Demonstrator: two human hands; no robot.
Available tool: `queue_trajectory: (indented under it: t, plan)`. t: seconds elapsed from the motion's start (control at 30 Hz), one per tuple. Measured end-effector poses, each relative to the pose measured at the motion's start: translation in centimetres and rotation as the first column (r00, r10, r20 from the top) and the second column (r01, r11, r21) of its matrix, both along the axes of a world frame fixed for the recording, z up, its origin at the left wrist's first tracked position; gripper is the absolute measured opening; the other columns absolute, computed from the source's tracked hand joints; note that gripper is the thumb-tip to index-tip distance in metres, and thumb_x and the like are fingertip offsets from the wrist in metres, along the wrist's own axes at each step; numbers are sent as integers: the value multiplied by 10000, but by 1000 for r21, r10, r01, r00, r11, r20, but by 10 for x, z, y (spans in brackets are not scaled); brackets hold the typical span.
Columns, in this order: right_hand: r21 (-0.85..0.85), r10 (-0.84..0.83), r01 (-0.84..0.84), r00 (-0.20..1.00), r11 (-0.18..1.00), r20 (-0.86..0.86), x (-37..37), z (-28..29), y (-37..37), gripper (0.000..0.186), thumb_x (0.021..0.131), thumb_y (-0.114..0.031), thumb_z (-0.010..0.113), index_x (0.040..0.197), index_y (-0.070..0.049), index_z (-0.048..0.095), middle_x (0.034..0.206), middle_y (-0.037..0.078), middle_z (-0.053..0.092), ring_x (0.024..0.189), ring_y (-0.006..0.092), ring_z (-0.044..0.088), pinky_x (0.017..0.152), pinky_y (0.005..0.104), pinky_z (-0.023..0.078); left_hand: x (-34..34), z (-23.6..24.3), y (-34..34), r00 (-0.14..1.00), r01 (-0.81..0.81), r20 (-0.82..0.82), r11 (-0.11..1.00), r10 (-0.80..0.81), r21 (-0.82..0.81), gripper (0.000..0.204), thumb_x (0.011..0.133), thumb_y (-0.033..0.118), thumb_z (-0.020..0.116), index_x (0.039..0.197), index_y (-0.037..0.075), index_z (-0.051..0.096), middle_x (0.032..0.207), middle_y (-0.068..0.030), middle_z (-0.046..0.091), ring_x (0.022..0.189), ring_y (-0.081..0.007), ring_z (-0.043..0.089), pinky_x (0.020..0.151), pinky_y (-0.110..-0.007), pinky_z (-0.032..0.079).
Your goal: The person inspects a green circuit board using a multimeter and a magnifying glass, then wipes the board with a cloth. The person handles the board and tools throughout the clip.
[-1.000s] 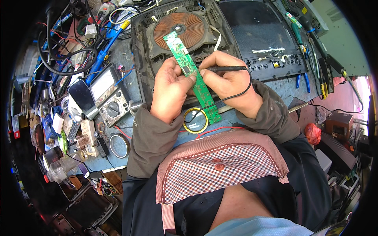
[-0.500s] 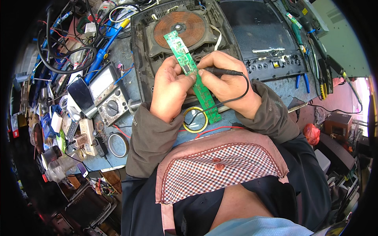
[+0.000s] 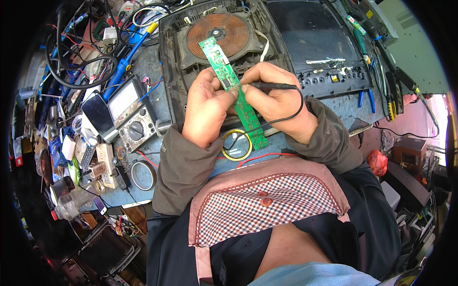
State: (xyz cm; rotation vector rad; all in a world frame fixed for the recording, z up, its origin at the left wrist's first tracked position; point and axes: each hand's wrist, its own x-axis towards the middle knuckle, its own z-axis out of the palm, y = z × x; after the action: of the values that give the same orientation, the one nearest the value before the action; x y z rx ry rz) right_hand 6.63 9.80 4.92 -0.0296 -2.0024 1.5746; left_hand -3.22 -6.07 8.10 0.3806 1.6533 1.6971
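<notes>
Your left hand [image 3: 207, 108] pinches the green circuit board [image 3: 246, 112] between thumb and fingers; board held slantwise in front of you, its far end overlapping the copper coil [image 3: 236, 35] in view; your right hand [image 3: 275, 101] grips a black probe [image 3: 275, 86] pen-fashion, fingers drawn in narrow, near end at mid-board — contact too small to tell; its cord [image 3: 286, 117] crosses the board's lower half. Step in hand looks like checking 1 spot; next move calls for a firm left grip and small, exact shifts of the probe — cord slack.
</notes>
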Motion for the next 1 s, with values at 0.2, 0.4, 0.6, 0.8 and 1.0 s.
queue_trajectory:
  t: [0.2, 0.4, 0.6, 0.8, 1.0]
  plan:
    - [-41, -2, 5, 999, 999, 54, 2, 3, -1, 123, 893, -76, 721, 964, 23, 703, 876, 150, 706, 802, 281, 697, 716, 386, 541, -1, -1, -1, 1000, -3, 7, 1000, 3, -3, 434, 981, -78, 629, 1403, -45, 536, 1191, -102, 754, 930, -146, 751, 693, -239, 599]
    - [-53, -5, 7, 999, 999, 47, 1, 2, -1, 120, 895, -75, 719, 961, 24, 707, 866, 146, 706, 791, 259, 695, 704, 376, 541, 0, 2, 0, 1000, -6, -4, 1000, 6, -21, 435, 982, -84, 620, 1407, -46, 532, 1193, -108, 754, 930, -152, 753, 708, -251, 610]
    - [-106, 9, -2, 998, 994, 62, 2, 5, -2, 124, 903, -79, 719, 965, 28, 714, 867, 143, 710, 788, 242, 694, 700, 366, 545, -1, 1, 0, 998, -16, 53, 1000, 15, 17, 460, 971, -109, 625, 1412, -66, 501, 1192, -124, 717, 867, -131, 721, 702, -259, 576]
    - [-147, 12, 1, 996, 989, 87, 3, 3, -2, 129, 910, -81, 722, 976, 29, 716, 885, 141, 714, 796, 221, 693, 705, 355, 548, -2, -1, -2, 1000, 2, -4, 1000, -2, -5, 439, 981, -92, 619, 1407, -46, 526, 1183, -108, 753, 926, -151, 753, 704, -254, 620]
    - [-107, 31, -22, 996, 994, 82, 3, 6, 0, 126, 913, -77, 720, 980, 30, 707, 890, 135, 714, 806, 204, 693, 704, 352, 547, -1, -1, -2, 1000, -9, 5, 1000, 9, -1, 429, 980, -89, 622, 1397, -39, 535, 1179, -103, 756, 919, -145, 753, 701, -251, 617]
